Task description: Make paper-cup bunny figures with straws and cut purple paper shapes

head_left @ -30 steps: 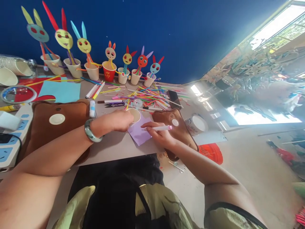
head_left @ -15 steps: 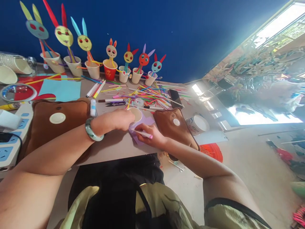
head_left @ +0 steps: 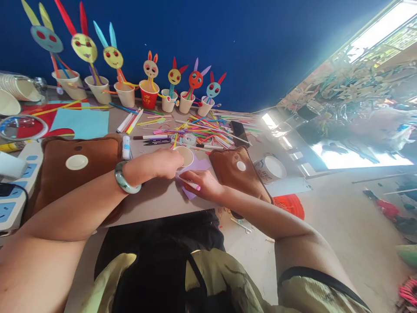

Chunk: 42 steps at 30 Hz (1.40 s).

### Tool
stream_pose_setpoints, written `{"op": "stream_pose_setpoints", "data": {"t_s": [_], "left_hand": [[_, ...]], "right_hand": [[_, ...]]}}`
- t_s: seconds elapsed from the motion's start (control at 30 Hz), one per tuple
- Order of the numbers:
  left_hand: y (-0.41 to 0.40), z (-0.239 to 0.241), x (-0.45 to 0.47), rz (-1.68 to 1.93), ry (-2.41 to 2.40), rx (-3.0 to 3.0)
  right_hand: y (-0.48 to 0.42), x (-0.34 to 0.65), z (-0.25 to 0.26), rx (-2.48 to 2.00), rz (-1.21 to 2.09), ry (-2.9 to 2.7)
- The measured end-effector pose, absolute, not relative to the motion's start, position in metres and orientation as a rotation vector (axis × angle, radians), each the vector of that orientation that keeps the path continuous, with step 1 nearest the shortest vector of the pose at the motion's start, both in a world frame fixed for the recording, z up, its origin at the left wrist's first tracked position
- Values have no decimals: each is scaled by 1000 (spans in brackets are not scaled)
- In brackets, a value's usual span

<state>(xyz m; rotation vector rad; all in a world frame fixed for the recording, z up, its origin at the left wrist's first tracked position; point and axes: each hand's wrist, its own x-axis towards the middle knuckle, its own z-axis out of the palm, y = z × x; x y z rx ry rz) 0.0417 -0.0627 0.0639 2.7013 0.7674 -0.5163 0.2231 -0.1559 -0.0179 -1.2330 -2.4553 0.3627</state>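
Note:
A paper cup (head_left: 186, 155) stands on a sheet of purple paper (head_left: 201, 164) in front of me. My left hand (head_left: 164, 163), with a bangle at the wrist, is closed on the cup's left side. In my right hand (head_left: 206, 184) a white marker with a pink end (head_left: 192, 184) is gripped like a pen. Its tip is hidden near the cup's base, by the paper's left part. The left fingertips are partly hidden behind the cup and hand.
Brown cushion-like pads (head_left: 94, 176) lie on both sides. Behind are scattered coloured sticks (head_left: 208, 130), scissors (head_left: 158, 141), a glue stick (head_left: 125, 148) and a phone (head_left: 239, 132). Rabbit figures in paper cups (head_left: 149, 93) line the wall. A power strip (head_left: 19, 191) sits at left.
My right hand has shifted slightly left round the cup's base, and the marker's pink end has moved left with it. My left hand stays on the cup.

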Motion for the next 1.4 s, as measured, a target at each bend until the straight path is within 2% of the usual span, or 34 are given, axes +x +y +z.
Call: {"op": "stream_pose_setpoints", "data": {"t_s": [0.6, 1.4], "left_hand": [[-62, 63, 44, -563, 783, 2702], [-66, 72, 45, -647, 826, 2723]], "right_hand": [[-156, 227, -22, -1223, 403, -2411], [-146, 247, 1, -1372, 857, -2002]]}}
